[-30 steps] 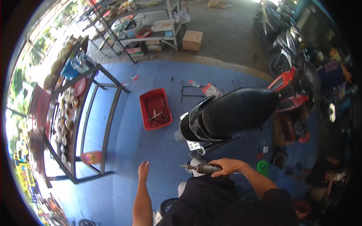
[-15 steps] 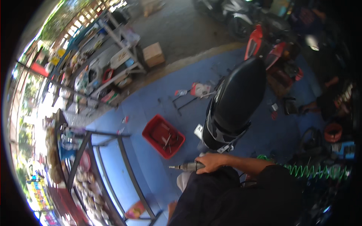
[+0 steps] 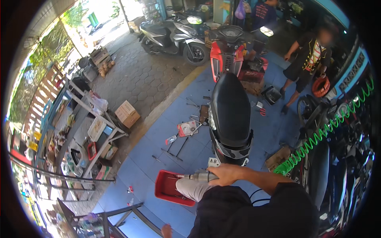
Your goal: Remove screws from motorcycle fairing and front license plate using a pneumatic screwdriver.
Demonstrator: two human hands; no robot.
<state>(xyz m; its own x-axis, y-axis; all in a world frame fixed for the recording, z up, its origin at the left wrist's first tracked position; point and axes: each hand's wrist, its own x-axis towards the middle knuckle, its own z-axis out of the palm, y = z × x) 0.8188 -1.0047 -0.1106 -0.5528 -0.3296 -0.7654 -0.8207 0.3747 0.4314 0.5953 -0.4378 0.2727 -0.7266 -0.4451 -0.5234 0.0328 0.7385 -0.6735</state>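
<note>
My right hand (image 3: 227, 174) is wrapped round a grey power driver (image 3: 200, 175), whose slim metal bit points left. The bit overlaps the upper part of a red plastic bin (image 3: 160, 190) on the floor; I cannot tell how far above it the tool is. A few metal tools lie in that bin, partly hidden by my pale-clad leg (image 3: 193, 187). Just beyond my right hand stands a scooter with a long black seat (image 3: 231, 107), its tail toward me. At the lower edge only a bit of my left hand (image 3: 167, 231) shows, its fingers too cut off to read.
Hand tools, a T-shaped bar (image 3: 176, 150) and packets lie on the blue tiles left of the scooter. A green coiled hose (image 3: 317, 139) hangs at right beside parked motorbikes. Metal frames (image 3: 115, 218) stand lower left, a cluttered bench (image 3: 95, 131) behind. Another person (image 3: 309, 59) stands far right.
My view has swung up and right, bringing the parked scooters and the standing person into sight. The driver now overlaps the red bin in view; my right hand still grips it.
</note>
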